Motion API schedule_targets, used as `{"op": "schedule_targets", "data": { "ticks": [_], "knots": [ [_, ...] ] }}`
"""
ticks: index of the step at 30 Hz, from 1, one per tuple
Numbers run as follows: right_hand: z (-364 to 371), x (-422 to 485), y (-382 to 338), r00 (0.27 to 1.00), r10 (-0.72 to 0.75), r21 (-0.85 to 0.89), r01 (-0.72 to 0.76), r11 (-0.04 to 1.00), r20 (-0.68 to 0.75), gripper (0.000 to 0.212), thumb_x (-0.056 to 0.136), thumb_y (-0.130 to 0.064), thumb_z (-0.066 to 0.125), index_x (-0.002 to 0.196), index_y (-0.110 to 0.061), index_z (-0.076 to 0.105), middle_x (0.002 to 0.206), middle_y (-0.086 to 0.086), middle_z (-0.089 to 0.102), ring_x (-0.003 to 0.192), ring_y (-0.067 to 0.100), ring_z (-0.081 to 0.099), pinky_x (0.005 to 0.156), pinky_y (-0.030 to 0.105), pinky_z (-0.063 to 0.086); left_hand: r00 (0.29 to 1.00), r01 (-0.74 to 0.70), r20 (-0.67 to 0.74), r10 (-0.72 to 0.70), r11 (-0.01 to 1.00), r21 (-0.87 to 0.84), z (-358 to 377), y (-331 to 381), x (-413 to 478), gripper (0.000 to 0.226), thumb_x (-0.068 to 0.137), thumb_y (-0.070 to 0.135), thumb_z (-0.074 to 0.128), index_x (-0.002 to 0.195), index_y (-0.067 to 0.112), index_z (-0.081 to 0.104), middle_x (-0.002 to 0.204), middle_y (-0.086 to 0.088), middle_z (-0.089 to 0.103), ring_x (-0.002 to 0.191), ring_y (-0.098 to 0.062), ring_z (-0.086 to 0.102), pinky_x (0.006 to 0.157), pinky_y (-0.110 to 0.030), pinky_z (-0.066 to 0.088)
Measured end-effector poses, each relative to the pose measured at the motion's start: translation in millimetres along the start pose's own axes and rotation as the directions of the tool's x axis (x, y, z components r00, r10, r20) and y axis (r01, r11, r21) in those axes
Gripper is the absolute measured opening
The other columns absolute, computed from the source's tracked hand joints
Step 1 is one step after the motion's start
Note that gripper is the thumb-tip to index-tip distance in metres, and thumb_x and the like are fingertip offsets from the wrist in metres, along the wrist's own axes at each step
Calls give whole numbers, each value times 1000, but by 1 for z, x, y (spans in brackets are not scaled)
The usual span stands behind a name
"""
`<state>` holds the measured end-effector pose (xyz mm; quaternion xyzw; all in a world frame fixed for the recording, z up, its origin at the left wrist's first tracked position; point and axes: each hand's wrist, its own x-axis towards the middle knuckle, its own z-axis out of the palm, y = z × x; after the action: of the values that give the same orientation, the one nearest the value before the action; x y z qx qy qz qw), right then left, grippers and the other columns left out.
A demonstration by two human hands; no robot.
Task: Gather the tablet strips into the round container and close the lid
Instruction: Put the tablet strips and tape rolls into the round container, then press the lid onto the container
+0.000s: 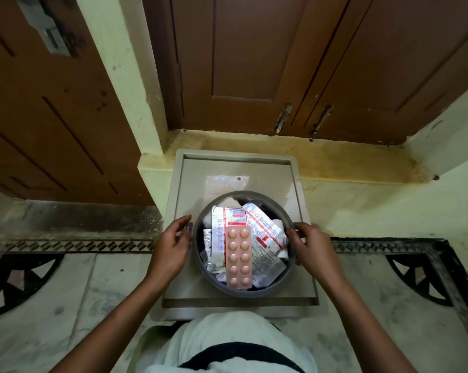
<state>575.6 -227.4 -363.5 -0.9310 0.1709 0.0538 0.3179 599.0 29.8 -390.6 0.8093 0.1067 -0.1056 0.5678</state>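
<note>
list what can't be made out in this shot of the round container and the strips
Head view, the only one:
- Lid: none shows anywhere.
- Lower strips in the round container: covered by the pink tablet strip and the white strips on top.
- Print on the white strips: too small and blurred to read.
- Left hand and right hand grip: fingertips at the rim, contact unclear.
- Clear packet behind the container: contents unreadable.

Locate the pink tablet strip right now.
Head view, centre: the pink tablet strip lies on top of the other strips inside the round container, at its near edge, between both hands.
</note>
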Motion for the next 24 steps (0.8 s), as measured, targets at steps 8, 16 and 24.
{"op": "schedule_targets", "data": {
  "ticks": [8, 16, 24],
  "knots": [
    [2, 6, -22, 998, 4, 52, -8, 999, 62, 25, 94, -27, 44, 101, -18, 66, 84, 6, 73, 63, 21, 68, 64, 37, 56, 999, 24, 22, -23, 998, -52, -9, 0, 12, 29, 95, 10, 43, 121, 11, 55, 116, -6, 60, 100, -16, 53, 77, -23, 43],
    [-6, 4, -24, 998, 21, 229, -36, 973, 66, 21, 95, -14, 44, 96, -13, 65, 78, 5, 70, 58, 17, 69, 54, 33, 59, 992, 30, 124, -25, 999, -35, -18, 11, 26, 33, 91, 8, 50, 124, 13, 51, 105, -9, 63, 86, -11, 58, 64, -24, 50],
    [-24, 10, -25, 999, 48, 336, -37, 941, -25, 21, 94, -12, 45, 92, -12, 67, 79, 11, 71, 61, 25, 70, 56, 41, 60, 995, -104, 19, 102, 988, 112, -24, 25, 38, 28, 91, 8, 48, 114, 22, 50, 107, -7, 61, 85, -21, 61, 69, -43, 56]
  ]
}}
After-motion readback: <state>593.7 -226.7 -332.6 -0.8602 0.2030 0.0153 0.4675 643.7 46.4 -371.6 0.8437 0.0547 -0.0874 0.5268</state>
